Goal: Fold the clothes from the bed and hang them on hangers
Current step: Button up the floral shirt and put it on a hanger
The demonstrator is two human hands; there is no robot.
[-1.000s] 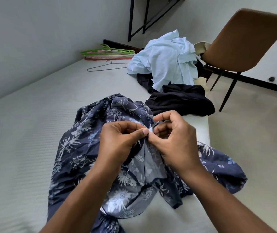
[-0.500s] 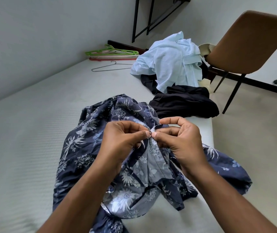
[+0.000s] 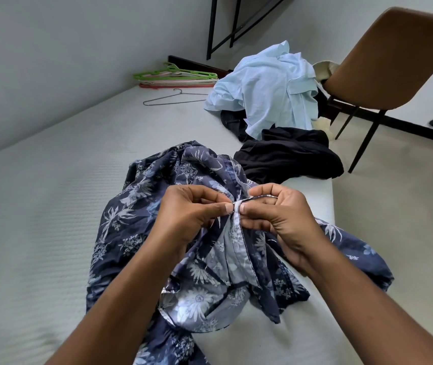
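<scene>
A navy floral shirt (image 3: 141, 206) lies crumpled on the white bed (image 3: 39, 219) in front of me. My left hand (image 3: 186, 214) and my right hand (image 3: 281, 214) meet thumb to thumb at the shirt's front edge, each pinching the placket between thumb and fingers. The pale inside of the shirt hangs below my hands. Farther back lie a light blue shirt (image 3: 268, 93) and a black garment (image 3: 291, 154). A stack of green and pink hangers (image 3: 175, 77) and a single wire hanger (image 3: 173, 98) rest at the bed's far end.
A brown chair (image 3: 394, 56) on black legs stands on the floor right of the bed, close to the clothes pile. A black metal frame (image 3: 223, 25) leans at the far wall. The bed's right edge runs just past my right hand.
My hands have stayed together on the shirt's front edge, shifting their pinch slightly along it. The shirt has hardly moved.
</scene>
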